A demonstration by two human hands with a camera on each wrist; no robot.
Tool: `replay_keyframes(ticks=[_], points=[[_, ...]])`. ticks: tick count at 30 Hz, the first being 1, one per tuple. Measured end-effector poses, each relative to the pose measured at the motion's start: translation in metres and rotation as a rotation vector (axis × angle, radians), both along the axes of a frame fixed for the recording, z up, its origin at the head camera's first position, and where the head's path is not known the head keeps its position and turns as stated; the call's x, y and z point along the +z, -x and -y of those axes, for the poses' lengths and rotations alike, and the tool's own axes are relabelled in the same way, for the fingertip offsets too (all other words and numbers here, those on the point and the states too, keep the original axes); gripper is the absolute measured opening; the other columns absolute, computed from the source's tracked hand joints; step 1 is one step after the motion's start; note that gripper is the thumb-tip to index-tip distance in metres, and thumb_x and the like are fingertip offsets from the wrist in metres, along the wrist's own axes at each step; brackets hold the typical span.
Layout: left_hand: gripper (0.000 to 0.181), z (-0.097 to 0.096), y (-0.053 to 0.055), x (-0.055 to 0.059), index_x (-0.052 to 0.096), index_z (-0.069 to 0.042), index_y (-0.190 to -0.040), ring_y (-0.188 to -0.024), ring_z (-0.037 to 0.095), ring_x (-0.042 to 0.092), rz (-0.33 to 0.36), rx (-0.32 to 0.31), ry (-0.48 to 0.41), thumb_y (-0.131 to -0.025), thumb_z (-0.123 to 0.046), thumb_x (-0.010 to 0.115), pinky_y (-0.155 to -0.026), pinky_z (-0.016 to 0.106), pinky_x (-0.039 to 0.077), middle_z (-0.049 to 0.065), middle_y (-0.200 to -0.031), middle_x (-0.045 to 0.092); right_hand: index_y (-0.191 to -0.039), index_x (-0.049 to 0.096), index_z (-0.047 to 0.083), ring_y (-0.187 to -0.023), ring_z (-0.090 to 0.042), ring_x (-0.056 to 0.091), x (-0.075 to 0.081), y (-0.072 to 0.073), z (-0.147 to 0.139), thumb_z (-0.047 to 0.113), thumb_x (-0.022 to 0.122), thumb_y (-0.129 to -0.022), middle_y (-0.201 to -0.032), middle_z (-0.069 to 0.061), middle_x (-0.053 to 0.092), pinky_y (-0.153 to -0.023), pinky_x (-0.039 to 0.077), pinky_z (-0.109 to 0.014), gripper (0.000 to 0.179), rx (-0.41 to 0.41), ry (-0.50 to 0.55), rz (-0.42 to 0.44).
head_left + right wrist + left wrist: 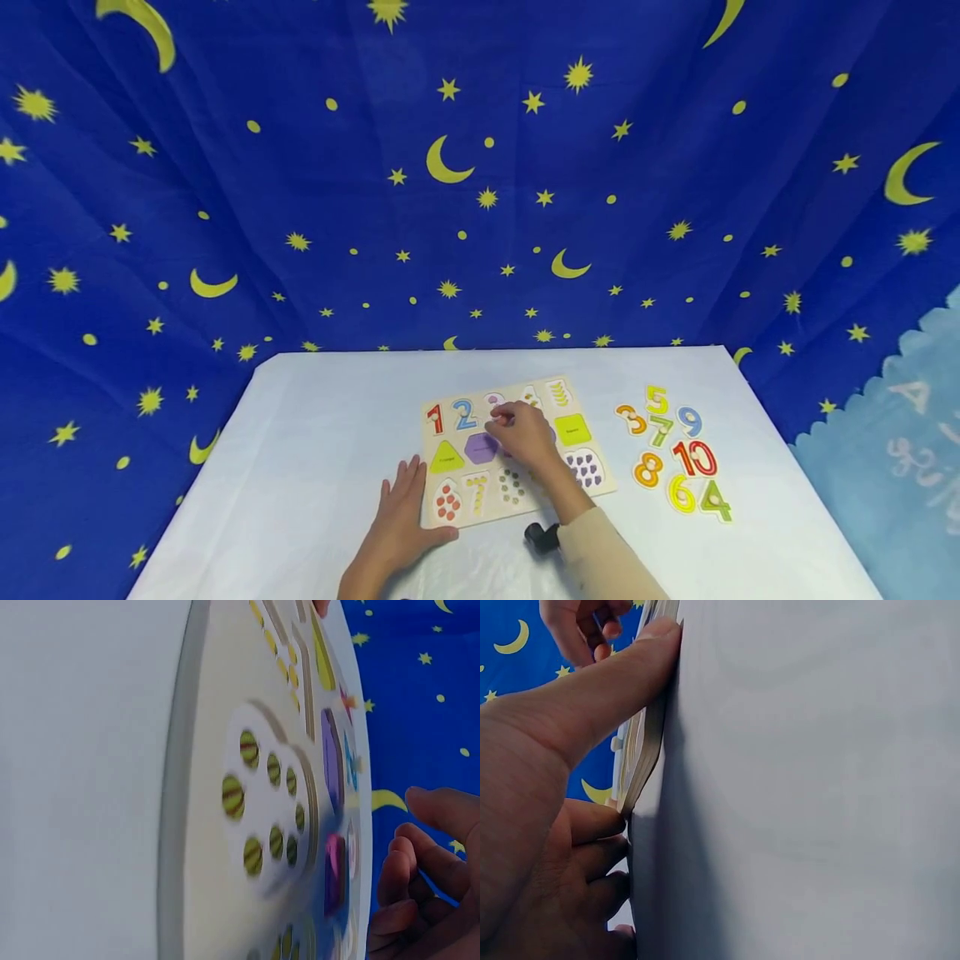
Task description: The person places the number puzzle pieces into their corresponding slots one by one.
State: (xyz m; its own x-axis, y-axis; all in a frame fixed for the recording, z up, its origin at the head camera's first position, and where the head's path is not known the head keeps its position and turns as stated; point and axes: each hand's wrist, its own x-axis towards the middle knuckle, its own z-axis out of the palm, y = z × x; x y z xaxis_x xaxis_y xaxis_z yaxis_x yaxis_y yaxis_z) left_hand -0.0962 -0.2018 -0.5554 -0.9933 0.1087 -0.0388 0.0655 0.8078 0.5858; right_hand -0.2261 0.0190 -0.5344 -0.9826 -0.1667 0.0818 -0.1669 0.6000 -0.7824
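A wooden number puzzle board (487,518) lies on the table. Its top-row slots hold a red number 1 (436,418) and a blue number 2 (464,413). My left hand (401,517) rests at the near left corner, fingers along the left edge and thumb (622,675) against the near edge. Above the board, close to the slot right of the 2, hovers my right hand (525,433). Its fingers (397,877) are loosely bent, thumb apart, and nothing shows between them. A green triangle (447,457), a purple hexagon (481,448) and a yellow-green square (573,430) sit in the middle row.
Right of the board lie several loose number pieces, among them an orange 3 (632,419), a yellow 5 (657,400), a red 10 (695,458) and a green 4 (716,502). A small black object (542,538) is beside my right sleeve. Blue star-patterned cloth (375,208) stands behind the table.
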Motion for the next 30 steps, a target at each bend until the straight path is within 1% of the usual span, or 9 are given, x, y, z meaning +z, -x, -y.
replay_keyframes(ticks=[2,6,11,14,20,23,26,30], points=[[0.117,0.000,0.000,0.000,0.027,0.005,-0.148,-0.143,0.041,0.008,0.003,-0.001,-0.001,-0.064,-0.055,0.082,-0.111,0.057,0.001,0.024,-0.154,0.021,-0.102,0.073,0.014,-0.066,-0.009,0.057,0.000,-0.001,-0.006,0.029,0.075,-0.081,-0.078,0.009,0.061,-0.062,0.048,-0.030,0.026,-0.002,-0.008,-0.002],[0.118,-0.001,-0.001,-0.001,0.027,0.005,-0.148,-0.143,0.040,0.008,0.019,0.011,-0.005,-0.064,-0.055,0.082,-0.111,0.057,0.001,0.023,-0.154,0.020,-0.099,0.074,0.012,-0.068,-0.009,0.057,0.001,0.001,-0.019,0.023,0.076,-0.080,-0.076,0.009,0.061,-0.064,0.048,-0.029,0.022,-0.018,-0.011,-0.020],[0.118,-0.001,0.000,-0.001,0.026,0.004,-0.148,-0.143,0.040,0.007,0.026,0.015,-0.012,-0.063,-0.055,0.082,-0.111,0.057,0.001,0.023,-0.155,0.020,-0.097,0.074,0.010,-0.065,-0.010,0.056,0.005,0.004,-0.037,0.020,0.075,-0.080,-0.074,0.007,0.060,-0.061,0.046,-0.030,0.020,-0.049,-0.010,-0.031],[0.118,-0.001,0.001,-0.001,0.026,0.004,-0.149,-0.143,0.040,0.007,0.024,0.010,-0.009,-0.063,-0.055,0.082,-0.112,0.057,0.001,0.023,-0.155,0.021,-0.098,0.074,0.011,-0.065,-0.010,0.055,0.004,0.005,-0.047,0.021,0.076,-0.080,-0.075,0.007,0.060,-0.060,0.046,-0.030,0.021,-0.074,-0.020,-0.020],[0.117,-0.002,0.001,0.001,0.026,0.004,-0.149,-0.143,0.039,0.007,0.024,0.011,-0.008,-0.064,-0.052,0.083,-0.112,0.056,0.001,0.022,-0.155,0.020,-0.098,0.074,0.009,-0.071,-0.011,0.059,-0.002,0.007,-0.066,0.020,0.075,-0.080,-0.077,0.006,0.063,-0.066,0.049,-0.031,0.021,-0.098,-0.009,0.014],[0.117,-0.003,0.001,0.002,0.026,0.004,-0.148,-0.143,0.039,0.007,0.031,0.013,-0.008,-0.063,-0.052,0.084,-0.111,0.057,0.001,0.023,-0.155,0.020,-0.099,0.074,0.009,-0.072,-0.014,0.059,-0.001,0.007,-0.076,0.020,0.074,-0.080,-0.079,0.003,0.064,-0.068,0.050,-0.033,0.021,-0.121,-0.008,0.035],[0.118,-0.005,0.002,0.003,0.027,0.004,-0.148,-0.143,0.039,0.007,0.044,0.012,0.008,-0.062,-0.052,0.084,-0.111,0.057,0.002,0.023,-0.155,0.020,-0.099,0.073,0.010,-0.074,-0.015,0.059,-0.003,0.007,-0.086,0.022,0.074,-0.081,-0.080,0.003,0.064,-0.071,0.049,-0.034,0.022,-0.146,-0.030,0.067],[0.118,-0.006,0.003,0.007,0.028,0.005,-0.148,-0.143,0.040,0.009,0.064,0.012,0.018,-0.061,-0.051,0.086,-0.111,0.059,0.003,0.023,-0.154,0.021,-0.099,0.073,0.011,-0.078,-0.016,0.058,-0.006,0.006,-0.099,0.023,0.074,-0.082,-0.082,0.002,0.064,-0.076,0.049,-0.036,0.021,-0.157,-0.054,0.102]])
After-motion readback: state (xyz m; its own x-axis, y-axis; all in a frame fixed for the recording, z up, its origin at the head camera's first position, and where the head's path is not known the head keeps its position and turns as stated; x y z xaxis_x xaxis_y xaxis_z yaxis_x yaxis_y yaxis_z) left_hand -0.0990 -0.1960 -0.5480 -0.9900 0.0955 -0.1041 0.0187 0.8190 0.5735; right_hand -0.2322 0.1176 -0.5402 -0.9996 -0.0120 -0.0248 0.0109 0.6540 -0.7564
